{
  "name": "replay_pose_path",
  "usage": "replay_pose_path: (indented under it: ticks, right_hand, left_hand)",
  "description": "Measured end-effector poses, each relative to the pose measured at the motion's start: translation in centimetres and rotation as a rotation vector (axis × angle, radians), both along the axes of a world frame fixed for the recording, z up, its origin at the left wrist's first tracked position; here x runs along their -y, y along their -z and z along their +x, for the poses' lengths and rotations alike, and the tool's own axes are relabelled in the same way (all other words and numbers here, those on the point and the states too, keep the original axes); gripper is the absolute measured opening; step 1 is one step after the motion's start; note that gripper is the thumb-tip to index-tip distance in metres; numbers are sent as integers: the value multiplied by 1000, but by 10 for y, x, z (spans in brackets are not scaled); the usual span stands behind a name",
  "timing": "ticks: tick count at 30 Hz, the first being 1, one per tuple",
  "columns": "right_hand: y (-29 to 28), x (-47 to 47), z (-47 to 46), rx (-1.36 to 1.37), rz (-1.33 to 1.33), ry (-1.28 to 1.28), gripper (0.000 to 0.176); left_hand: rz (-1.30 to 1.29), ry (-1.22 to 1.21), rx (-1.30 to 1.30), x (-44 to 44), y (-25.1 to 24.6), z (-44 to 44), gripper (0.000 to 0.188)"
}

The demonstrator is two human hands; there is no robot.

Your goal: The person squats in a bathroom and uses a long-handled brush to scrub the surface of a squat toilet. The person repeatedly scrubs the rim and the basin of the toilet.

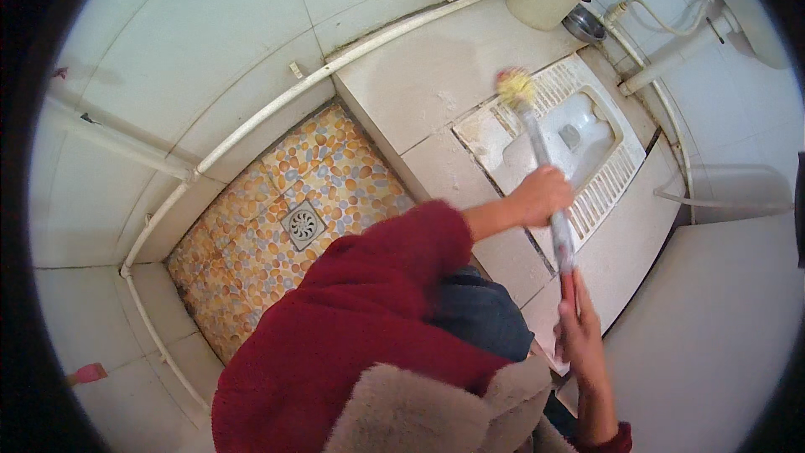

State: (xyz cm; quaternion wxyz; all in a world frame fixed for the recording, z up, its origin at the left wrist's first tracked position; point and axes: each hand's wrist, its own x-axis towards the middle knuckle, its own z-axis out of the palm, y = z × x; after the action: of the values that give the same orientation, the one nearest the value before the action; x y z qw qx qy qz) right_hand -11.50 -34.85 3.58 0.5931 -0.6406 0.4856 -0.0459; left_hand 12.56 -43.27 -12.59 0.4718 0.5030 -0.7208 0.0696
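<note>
A long-handled brush (534, 132) with a yellow and red head reaches over the raised tiled platform, its head somewhat blurred at the left end of a white squat toilet (588, 192). Around the middle of its pale handle my left hand (539, 196) is closed. Lower down, my right hand (580, 333) grips the red end of the same handle, near the platform's front edge. The handle crosses above the toilet's ribbed footrests. Whitish specks lie on the tiles left of the brush head.
A lined waste bin (542, 5) and a metal bowl (585, 24) stand at the back corner. White pipes (264, 114) run along the walls. A step drops to a pebble-patterned floor with a drain (304, 225). A pale flat surface (710, 321) borders the right side.
</note>
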Motion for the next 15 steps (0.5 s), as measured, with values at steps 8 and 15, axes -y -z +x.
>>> replay_pose_path:
  ticks: [8, 15]
  right_hand:
    - [20, -11, -11, -11, -142, -115, 60]
    - [26, -2, 17, 49, -8, 62, 58]
  left_hand:
    - [58, 26, 63, -32, 3, 1, 14]
    - [37, 22, 171, 14, 2, 20, 14]
